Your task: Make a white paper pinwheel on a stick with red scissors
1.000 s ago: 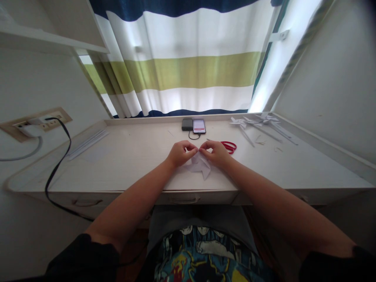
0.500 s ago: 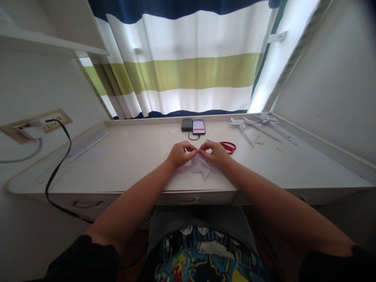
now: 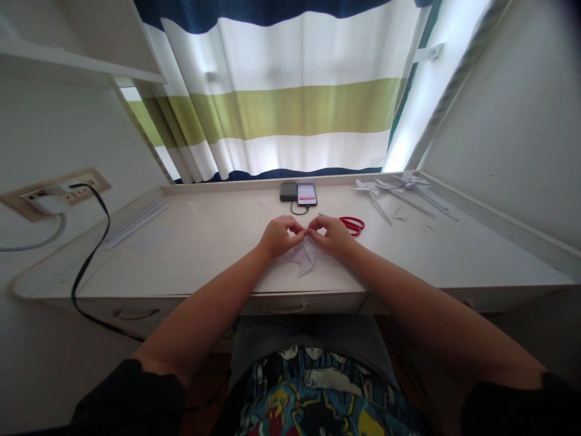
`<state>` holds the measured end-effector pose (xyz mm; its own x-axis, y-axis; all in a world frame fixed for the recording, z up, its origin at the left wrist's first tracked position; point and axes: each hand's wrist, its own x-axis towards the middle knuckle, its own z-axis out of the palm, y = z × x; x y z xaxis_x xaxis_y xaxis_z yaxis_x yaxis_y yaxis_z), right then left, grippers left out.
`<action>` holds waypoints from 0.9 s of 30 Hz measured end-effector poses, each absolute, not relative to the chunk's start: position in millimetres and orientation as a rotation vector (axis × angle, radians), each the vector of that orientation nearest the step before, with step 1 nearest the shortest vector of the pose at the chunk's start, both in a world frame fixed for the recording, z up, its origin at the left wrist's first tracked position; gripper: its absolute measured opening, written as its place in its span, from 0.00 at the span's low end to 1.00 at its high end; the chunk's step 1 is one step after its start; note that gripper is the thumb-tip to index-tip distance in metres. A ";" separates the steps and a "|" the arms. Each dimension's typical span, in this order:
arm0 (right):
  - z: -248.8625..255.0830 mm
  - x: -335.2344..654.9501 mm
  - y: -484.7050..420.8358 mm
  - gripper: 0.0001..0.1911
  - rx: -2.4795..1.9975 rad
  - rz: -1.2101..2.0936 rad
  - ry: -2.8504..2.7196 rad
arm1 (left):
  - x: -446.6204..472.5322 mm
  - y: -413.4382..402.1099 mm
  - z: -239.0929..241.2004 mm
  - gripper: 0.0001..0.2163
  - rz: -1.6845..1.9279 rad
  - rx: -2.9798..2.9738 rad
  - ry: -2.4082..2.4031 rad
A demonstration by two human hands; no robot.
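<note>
Both my hands meet over the middle of the desk, pinching a folded white paper pinwheel (image 3: 304, 257) between thumbs and fingertips. My left hand (image 3: 281, 236) grips its upper edge from the left. My right hand (image 3: 332, 235) pinches the same edge from the right, its fingertips touching those of the left. Pointed paper blades hang below the fingers, close to the desk top. What lies right between the fingertips is hidden. Red-handled scissors (image 3: 353, 226) lie just beyond my right hand, their blades partly covered by it.
A phone (image 3: 307, 194) and a dark power bank (image 3: 288, 192) joined by a short cable lie at the back. Several paper pinwheels on sticks (image 3: 385, 189) rest at the back right, near small scraps. White paper strips (image 3: 136, 224) lie at left. A black cable (image 3: 88, 257) hangs over the left edge.
The hanging paper blades have swung slightly to the left beneath my fingers. Both hands keep their pinch in nearly the same spot.
</note>
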<state>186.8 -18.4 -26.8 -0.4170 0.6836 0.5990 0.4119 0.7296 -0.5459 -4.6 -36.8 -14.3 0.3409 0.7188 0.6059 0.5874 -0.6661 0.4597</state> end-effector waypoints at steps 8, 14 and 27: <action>-26.6 185.3 -19.9 0.03 -0.835 0.403 -2.060 | -5.2 -37.6 -14.6 0.08 1.227 2.459 1.205; -24.5 184.3 -21.9 0.03 -0.817 0.408 -2.069 | -6.9 -36.8 -17.0 0.06 1.237 2.430 1.216; -22.3 183.4 -25.1 0.01 -0.834 0.429 -2.080 | -6.6 -39.6 -12.8 0.05 1.210 2.454 1.184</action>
